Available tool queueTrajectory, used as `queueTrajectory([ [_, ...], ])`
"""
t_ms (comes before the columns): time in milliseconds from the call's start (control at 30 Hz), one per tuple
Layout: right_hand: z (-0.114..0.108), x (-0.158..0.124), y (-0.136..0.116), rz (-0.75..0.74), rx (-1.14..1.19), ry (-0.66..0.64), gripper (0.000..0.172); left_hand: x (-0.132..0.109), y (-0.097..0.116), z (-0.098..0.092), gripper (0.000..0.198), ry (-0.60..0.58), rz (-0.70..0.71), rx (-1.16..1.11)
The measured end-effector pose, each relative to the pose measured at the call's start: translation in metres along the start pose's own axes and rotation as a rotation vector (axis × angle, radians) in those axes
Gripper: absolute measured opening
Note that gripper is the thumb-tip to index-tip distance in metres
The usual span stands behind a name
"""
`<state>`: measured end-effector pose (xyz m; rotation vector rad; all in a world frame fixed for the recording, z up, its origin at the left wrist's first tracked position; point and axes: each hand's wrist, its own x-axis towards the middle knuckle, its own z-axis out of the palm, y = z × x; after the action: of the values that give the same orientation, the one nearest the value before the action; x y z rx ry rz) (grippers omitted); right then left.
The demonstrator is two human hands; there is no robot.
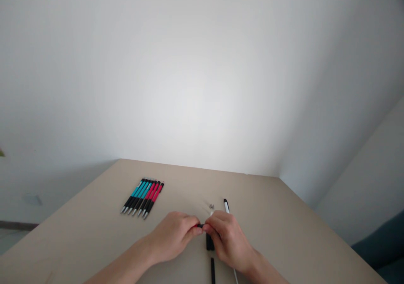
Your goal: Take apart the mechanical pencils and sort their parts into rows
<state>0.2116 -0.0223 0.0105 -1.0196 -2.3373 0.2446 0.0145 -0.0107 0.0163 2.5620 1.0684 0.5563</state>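
Between my two hands is a small part of a pen (200,225), black with a trace of red at its left end. The fingertips of my left hand (173,236) pinch the red end. My right hand (227,238) grips the black end, its thumb and fingers closed around it. Most of the pen is hidden by my fingers. Partly under my right hand lie black pieces (209,243), and nearer to me a slim black stick (212,270). Just beyond the right hand are small silvery pieces (211,207), too small to name.
Several pens (142,197) with turquoise or red barrels and black grips lie side by side on the left of the beige table (94,221). A white pen (226,206) with a black end points away, past my right hand. Walls (195,86) border the table's far edge.
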Motion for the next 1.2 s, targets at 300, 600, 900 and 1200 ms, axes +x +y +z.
queueTrajectory([
  [300,-0.001,0.001,-0.002,-0.059,-0.037,0.027,0.029,-0.002,0.002,-0.003,0.025,0.031,-0.014,-0.099],
  [600,0.005,0.003,-0.001,0.293,0.181,-0.034,0.043,0.004,-0.009,0.0,0.012,0.312,0.155,0.164],
  [900,0.007,0.003,0.003,0.34,0.166,-0.025,0.043,0.008,-0.007,0.005,0.023,0.339,0.241,0.243],
  [1200,0.009,-0.001,0.007,0.221,0.034,0.037,0.035,0.005,-0.007,0.013,0.023,0.206,0.219,0.302],
])
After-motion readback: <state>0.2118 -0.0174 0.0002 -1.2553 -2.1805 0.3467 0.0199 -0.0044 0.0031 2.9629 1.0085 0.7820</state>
